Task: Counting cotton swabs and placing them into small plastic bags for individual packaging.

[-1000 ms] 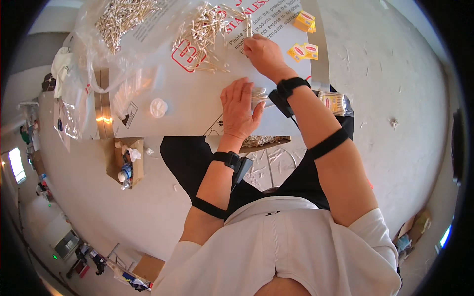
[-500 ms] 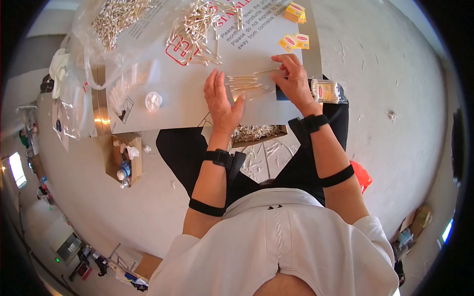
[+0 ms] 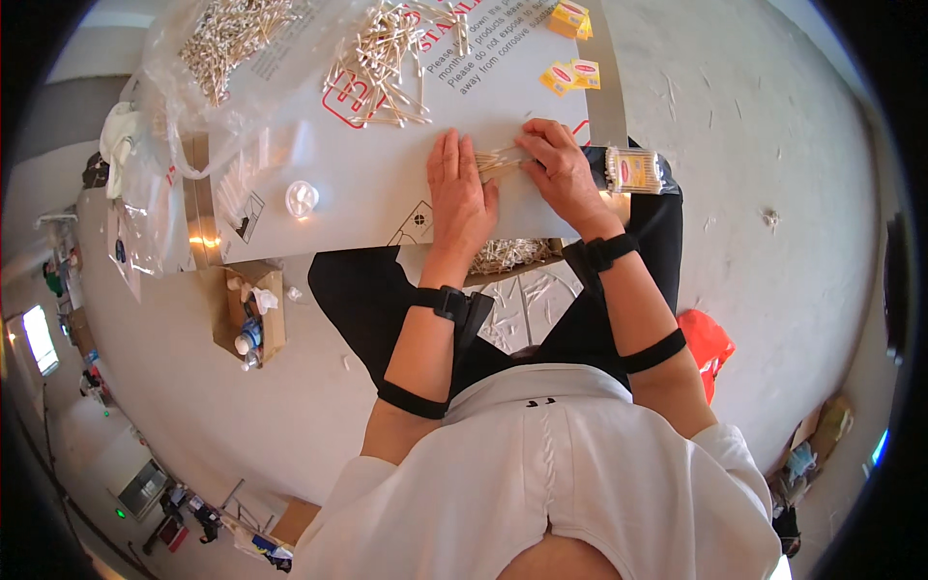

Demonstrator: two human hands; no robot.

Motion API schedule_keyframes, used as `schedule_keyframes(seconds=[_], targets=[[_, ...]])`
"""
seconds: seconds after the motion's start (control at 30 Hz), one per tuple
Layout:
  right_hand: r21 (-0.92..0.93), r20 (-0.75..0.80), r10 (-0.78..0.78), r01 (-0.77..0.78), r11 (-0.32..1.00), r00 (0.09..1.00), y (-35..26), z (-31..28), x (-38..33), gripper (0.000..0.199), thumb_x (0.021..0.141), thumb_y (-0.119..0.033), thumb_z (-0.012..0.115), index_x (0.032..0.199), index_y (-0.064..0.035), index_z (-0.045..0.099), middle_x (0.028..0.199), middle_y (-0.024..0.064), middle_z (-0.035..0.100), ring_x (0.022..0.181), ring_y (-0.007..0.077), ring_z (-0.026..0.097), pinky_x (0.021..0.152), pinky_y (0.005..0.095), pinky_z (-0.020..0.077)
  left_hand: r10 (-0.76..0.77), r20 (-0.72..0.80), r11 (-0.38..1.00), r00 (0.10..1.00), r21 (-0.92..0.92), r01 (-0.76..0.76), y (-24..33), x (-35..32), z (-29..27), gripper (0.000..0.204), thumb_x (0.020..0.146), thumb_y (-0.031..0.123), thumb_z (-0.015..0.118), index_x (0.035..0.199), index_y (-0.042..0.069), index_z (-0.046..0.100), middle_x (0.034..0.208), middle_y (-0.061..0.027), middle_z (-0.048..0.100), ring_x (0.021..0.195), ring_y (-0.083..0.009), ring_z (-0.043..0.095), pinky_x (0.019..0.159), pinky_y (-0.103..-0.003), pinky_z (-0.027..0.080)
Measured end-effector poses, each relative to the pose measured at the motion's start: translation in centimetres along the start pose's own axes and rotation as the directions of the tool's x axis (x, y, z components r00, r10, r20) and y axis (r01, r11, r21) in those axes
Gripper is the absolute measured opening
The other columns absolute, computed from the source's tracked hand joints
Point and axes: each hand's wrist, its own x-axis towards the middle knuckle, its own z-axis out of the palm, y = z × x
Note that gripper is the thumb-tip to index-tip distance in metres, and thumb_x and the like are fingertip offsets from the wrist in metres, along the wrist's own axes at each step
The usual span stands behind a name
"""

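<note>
Your left hand [image 3: 458, 198], fingers straight, and your right hand [image 3: 563, 176], fingers curled, pinching or not I cannot tell, flank the small row of cotton swabs [image 3: 497, 163] on the table [image 3: 362, 198]

Cotton swabs [image 3: 497, 163] between left grip [image 3: 458, 193] and right grip [image 3: 563, 176]
</note>
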Motion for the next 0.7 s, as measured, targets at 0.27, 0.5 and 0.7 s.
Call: schedule_keyframes(seconds=[0.27,0.5,0.7], targets=[[-0.146,-0.111,-0.034,0.017,0.989,0.993,0.5,0.2,-0.1,0.014,0.077,-0.002,0.064,0.090,-0.0061,0.068,0.095,0.0104,0.062,0.090,0.0317,0.061,0.077,0.0392,0.0520,-0.003,0.031,0.998,1.000,0.056,0.001,0.7,-1.3,-0.2,0.071,0.082,0.018,0.068,0.142,-0.006,0.038,0.151,-0.0234,0.031,0.142,-0.0392,0.026,0.116,-0.051,0.022],[-0.256,-0.089,0.058,-0.079,0.963,0.994,0.6,0.2,0.4,0.006,0.080,-0.003,0.064,0.083,-0.0076,0.062,0.084,0.0078,0.059,0.086,0.0315,0.059,0.070,0.0412,0.0504,-0.027,0.150,0.985,0.988,0.172,0.001,1.3,-1.3,-0.2,0.074,0.091,0.038,0.058,0.147,-0.003,0.031,0.155,-0.0210,0.026,0.145,-0.0361,0.021,0.117,-0.053,0.015],[-0.275,-0.023,-0.027,0.020,0.961,0.999,0.7,0.6,1.7,0.004,0.079,-0.006,0.058,0.081,-0.0074,0.061,0.081,0.0093,0.058,0.085,0.0314,0.059,0.073,0.0410,0.0501,-0.019,0.116,0.992,0.993,0.124,0.004,1.4,-1.4,0.1,0.079,0.089,0.036,0.062,0.148,-0.002,0.028,0.156,-0.0216,0.023,0.145,-0.0365,0.022,0.117,-0.053,0.016]])
